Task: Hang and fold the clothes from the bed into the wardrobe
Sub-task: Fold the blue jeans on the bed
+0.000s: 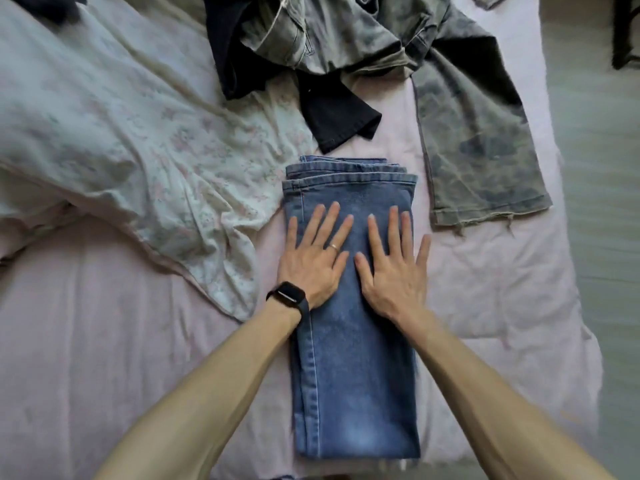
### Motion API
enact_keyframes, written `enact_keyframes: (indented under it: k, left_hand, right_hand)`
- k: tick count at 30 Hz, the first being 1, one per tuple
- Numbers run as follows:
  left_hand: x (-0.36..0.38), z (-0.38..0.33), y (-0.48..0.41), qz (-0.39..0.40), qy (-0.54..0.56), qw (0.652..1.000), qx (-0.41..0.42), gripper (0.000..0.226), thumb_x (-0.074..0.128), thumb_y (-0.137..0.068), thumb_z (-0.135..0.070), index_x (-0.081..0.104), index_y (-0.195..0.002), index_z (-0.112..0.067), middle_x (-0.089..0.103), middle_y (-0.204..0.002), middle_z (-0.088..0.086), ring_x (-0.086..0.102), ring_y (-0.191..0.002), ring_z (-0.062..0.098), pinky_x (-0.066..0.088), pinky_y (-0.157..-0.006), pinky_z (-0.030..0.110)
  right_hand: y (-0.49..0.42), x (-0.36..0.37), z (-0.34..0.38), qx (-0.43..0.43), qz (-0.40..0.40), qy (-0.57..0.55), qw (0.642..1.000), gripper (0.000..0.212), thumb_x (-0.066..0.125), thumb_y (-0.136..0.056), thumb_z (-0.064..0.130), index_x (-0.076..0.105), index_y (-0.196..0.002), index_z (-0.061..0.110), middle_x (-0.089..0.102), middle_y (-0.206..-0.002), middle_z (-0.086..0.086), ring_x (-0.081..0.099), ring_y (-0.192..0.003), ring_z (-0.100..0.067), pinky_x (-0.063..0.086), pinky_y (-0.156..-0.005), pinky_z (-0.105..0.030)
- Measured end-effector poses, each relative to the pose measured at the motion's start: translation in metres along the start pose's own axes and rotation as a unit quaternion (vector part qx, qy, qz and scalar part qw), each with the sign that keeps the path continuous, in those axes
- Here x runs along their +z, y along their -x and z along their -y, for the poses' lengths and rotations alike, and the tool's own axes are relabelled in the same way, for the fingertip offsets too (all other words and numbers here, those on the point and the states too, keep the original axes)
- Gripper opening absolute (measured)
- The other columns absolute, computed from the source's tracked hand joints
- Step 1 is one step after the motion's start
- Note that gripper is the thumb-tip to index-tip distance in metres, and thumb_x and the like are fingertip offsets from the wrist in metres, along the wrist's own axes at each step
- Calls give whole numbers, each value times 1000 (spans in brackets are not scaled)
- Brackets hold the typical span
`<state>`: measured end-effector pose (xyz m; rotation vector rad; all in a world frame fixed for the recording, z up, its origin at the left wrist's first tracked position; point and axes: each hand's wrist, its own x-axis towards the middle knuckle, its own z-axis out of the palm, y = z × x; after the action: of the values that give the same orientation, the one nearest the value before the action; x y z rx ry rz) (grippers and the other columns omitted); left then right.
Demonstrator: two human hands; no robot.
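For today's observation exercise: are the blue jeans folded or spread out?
Folded: the blue jeans form a narrow stack, several hem edges layered at the far end.

Blue jeans (353, 375), pink sheet (104, 375), grey mottled trousers (478, 140), black top (332, 112), floral duvet (138, 143).
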<state>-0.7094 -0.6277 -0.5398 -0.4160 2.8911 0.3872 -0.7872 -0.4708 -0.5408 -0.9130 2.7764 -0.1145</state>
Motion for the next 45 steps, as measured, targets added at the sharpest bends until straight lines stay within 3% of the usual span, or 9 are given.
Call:
enact_keyframes:
  k: [12,15,21,25,28,33,36,39,45]
  left_hand:
    - [60,-88,274,176,-2,982,66,96,51,-85,-71,17,-160,-20,11,-166,9,12,-152,37,14,-119,56]
    - [59,-93,284,194,-38,980,33,93,66,-86,-48,14,-160,-25,9,-166,10,12,-152,36,14,-120,59]
    - [59,-90,274,201,-101,974,3,74,27,-106,-20,-34,-146,-24,-28,-161,6,-32,-143,28,-13,-118,51]
    - [39,-94,272,244,-102,964,24,60,18,-106,-13,-16,-156,-12,-10,-166,11,-9,-153,31,3,-122,48]
    - [-1,-100,272,284,-111,952,33,61,23,-104,-10,-6,-158,-10,-5,-167,9,-4,-154,28,7,-123,45]
    - [-72,-109,286,284,10,958,48,57,38,-100,-25,27,-156,-19,34,-160,7,33,-145,24,29,-114,35]
    - [-106,-110,284,328,69,942,1,39,44,-97,-30,57,-134,-27,66,-121,9,60,-107,30,48,-82,35]
    - [-126,-102,246,357,119,926,-23,18,52,-90,-23,60,-91,-7,65,-91,15,58,-88,36,46,-70,38]
    - [-147,-43,128,121,291,934,-165,21,64,-94,-34,67,-108,-18,66,-103,-1,58,-97,17,39,-78,24]
  right_hand:
    - [291,12,-38,-140,169,32,975,85,49,-92,63,22,-160,19,11,-168,-8,12,-155,-26,17,-118,-61]
    - [299,9,-44,-159,181,59,969,91,69,-83,36,23,-159,17,13,-168,-9,15,-154,-26,20,-117,-63]
    - [284,-3,-38,-147,140,82,976,69,49,-86,14,38,-154,14,32,-161,-13,32,-148,-28,34,-112,-61]
    - [278,-23,-37,-155,202,90,963,62,25,-96,16,29,-158,15,26,-164,-10,25,-151,-26,27,-117,-56]
    - [273,-53,-34,-132,271,42,953,64,36,-100,18,15,-160,22,12,-168,-1,11,-155,-19,14,-122,-47]
    - [262,-123,-31,-130,348,-43,927,37,46,-95,20,56,-130,25,61,-134,-6,57,-121,-30,47,-94,-37]
    - [249,-155,-26,-135,454,-55,879,13,50,-92,16,59,-92,24,67,-105,-7,61,-98,-30,44,-79,-35]
    - [214,-172,-29,-96,529,-117,835,10,55,-90,13,59,-86,21,64,-90,-2,60,-88,-23,47,-77,-33]
    - [102,-161,-44,99,221,-368,898,16,63,-94,25,61,-110,22,65,-90,-3,61,-82,-21,51,-77,-36]
